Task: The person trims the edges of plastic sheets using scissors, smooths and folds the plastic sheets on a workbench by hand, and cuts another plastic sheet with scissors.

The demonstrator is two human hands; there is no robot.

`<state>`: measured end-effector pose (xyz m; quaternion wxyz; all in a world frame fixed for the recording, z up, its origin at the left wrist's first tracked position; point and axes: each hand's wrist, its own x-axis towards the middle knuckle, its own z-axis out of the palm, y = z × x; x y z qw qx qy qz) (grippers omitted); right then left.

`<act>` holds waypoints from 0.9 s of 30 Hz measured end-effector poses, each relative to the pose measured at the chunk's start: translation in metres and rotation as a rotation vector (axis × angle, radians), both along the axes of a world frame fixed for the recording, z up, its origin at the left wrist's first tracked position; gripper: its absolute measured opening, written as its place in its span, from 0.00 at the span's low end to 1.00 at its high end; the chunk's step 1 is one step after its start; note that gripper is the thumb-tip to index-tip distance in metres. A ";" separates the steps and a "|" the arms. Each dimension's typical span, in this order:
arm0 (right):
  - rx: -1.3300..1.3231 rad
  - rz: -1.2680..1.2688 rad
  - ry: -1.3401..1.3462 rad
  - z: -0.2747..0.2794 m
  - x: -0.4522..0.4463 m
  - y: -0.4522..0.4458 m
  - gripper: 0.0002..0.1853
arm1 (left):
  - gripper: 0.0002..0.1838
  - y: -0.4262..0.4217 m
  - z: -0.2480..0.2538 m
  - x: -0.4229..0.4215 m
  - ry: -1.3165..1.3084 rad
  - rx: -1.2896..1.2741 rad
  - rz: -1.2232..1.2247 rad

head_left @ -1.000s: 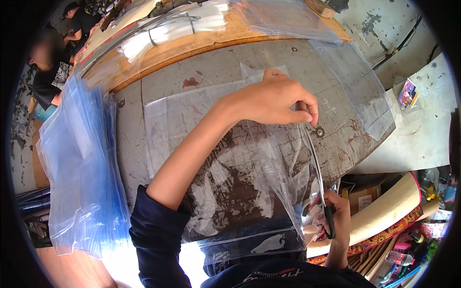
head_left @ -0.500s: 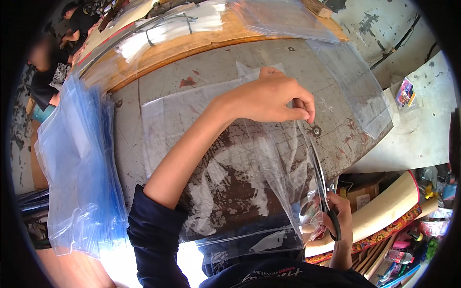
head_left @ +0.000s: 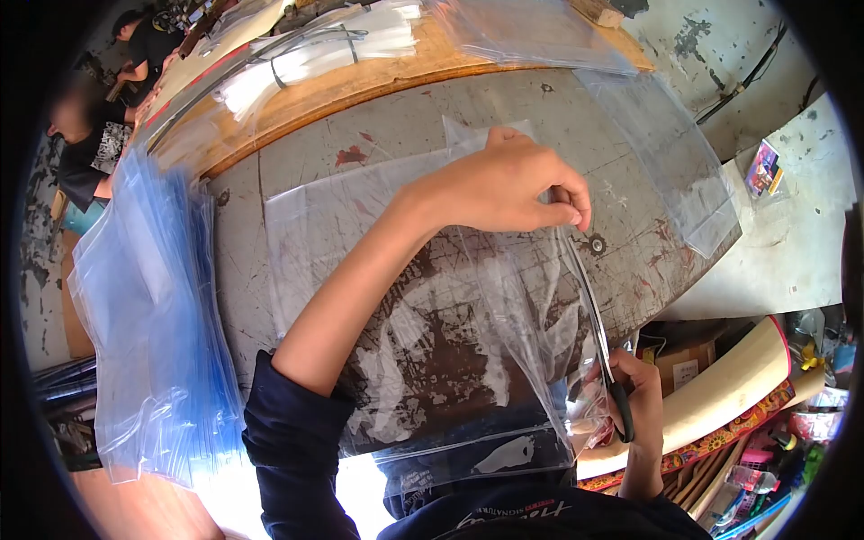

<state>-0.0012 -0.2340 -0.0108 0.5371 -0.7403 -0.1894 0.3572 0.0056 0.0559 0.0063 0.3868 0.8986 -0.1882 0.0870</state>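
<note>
Head view: a worn grey bench (head_left: 405, 117) spans the middle. Along its left side hangs a bluish plastic stack (head_left: 157, 315). On the bench, before the person, lies a clear sheet (head_left: 468, 342), its near edge reaching the dark shirt. The left hand (head_left: 517, 184) arches over the far right part of the sheet, its grip pinching the plastic between thumb and fingertip. At the sheet's near right side, the right hand (head_left: 643, 400) has its grip closed about the scissors (head_left: 598, 333), blades directed toward the left fingertips.
</note>
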 end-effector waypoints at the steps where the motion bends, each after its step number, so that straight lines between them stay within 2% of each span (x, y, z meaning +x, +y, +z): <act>1: -0.011 0.002 -0.002 0.001 0.000 0.000 0.10 | 0.05 0.001 -0.002 0.001 0.000 -0.043 -0.019; 9: -0.048 -0.004 -0.021 -0.001 -0.001 -0.002 0.10 | 0.05 0.000 0.001 -0.001 -0.061 0.002 -0.005; 12: 0.053 -0.053 -0.027 -0.007 -0.002 -0.004 0.09 | 0.05 0.000 0.001 0.000 -0.030 -0.017 -0.008; 15: 0.000 -0.040 0.020 0.000 0.004 -0.012 0.08 | 0.05 0.000 0.002 0.000 -0.005 -0.039 -0.012; 17: -0.031 0.055 -0.060 0.001 0.006 -0.017 0.07 | 0.05 0.000 0.003 -0.001 -0.011 -0.032 -0.008; 21: 0.010 0.077 -0.081 0.004 0.006 -0.012 0.07 | 0.05 -0.001 0.003 -0.001 -0.046 0.015 0.005; 27: -0.113 0.104 -0.086 0.008 0.010 -0.003 0.08 | 0.05 -0.002 0.002 0.000 -0.056 0.018 0.010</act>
